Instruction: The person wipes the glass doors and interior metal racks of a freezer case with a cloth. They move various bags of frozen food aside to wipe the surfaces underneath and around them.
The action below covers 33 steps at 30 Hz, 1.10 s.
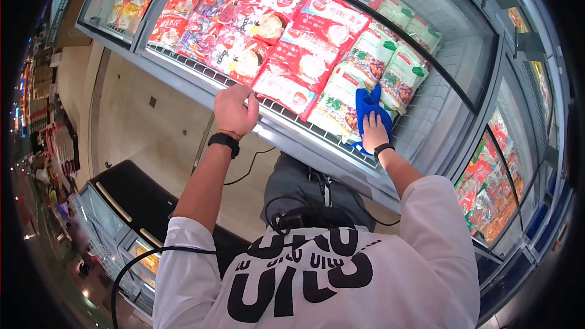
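Observation:
A blue cloth [368, 101] lies bunched at the right end of an open-topped display freezer, against green-and-white food bags [335, 105]. My right hand [376, 131] is on the cloth, fingers stretched over it and gripping it just inside the front rim. On the freezer's front edge [292, 136] rests my left hand [236, 109], closed, with its fingers curled over the edge and their tips partly hidden. Close to that hand lie red frozen-food bags [281, 90] and white-and-red bags [236, 56].
A glass lid with a dark frame [420, 55] crosses the far part of the freezer. Wire basket mesh [442, 79] lines the right end. Another freezer with bags [490, 189] stands at the right. A black cable [250, 167] hangs below the front edge.

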Tool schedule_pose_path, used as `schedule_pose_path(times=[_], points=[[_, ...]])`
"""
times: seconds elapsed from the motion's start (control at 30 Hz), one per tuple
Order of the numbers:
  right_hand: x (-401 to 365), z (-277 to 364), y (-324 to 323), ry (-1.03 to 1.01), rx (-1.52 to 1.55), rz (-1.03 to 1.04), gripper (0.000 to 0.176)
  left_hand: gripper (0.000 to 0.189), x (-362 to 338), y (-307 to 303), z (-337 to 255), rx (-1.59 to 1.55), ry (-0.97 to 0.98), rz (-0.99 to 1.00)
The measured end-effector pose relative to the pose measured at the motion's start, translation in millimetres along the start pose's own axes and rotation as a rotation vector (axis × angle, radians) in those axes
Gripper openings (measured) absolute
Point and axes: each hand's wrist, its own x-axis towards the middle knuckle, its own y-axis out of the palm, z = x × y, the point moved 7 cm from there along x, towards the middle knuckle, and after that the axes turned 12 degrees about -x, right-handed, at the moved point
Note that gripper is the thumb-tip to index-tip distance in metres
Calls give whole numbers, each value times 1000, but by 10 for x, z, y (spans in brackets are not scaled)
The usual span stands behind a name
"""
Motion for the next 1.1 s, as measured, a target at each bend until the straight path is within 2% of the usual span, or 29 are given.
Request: schedule_pose_path(times=[0.07,0.13,0.23,0.3,0.47,0.57,0.73,0.8,0.9,0.93,1.0,1.07,1.1], points=[[-85,88,-39,-43,-27,-51,68,8,7,7,-3,-21,-1,21],[-166,102,-71,2,33,35,69,7,14,-4,-25,-23,9,16],[-93,84,68,37,30,15,69,8,34,-23,-68,-18,28,-7],[-102,38,-83,122,138,54,70,8,28,-52,-65,-7,32,-16],[139,-238,116,308,193,9,98,7,20,-24,-18,-14,-16,21],[228,-359,24,381,235,147,110,7,9,-4,16,-17,-28,30],[250,-325,66,430,244,178,111,8,-4,10,23,-6,-38,35],[243,-312,54,426,241,157,110,7,19,-23,-51,20,43,-27],[114,-175,31,514,293,254,105,7,22,-23,-56,15,28,-22],[132,-135,164,552,243,329,108,7,18,-27,-64,9,37,-28],[53,-79,81,610,349,484,102,9,-5,2,8,51,-62,41],[40,-69,242,674,458,678,96,8,-5,-9,21,42,-63,30],[72,-102,304,677,455,672,96,8,-4,-7,28,32,-68,39]])
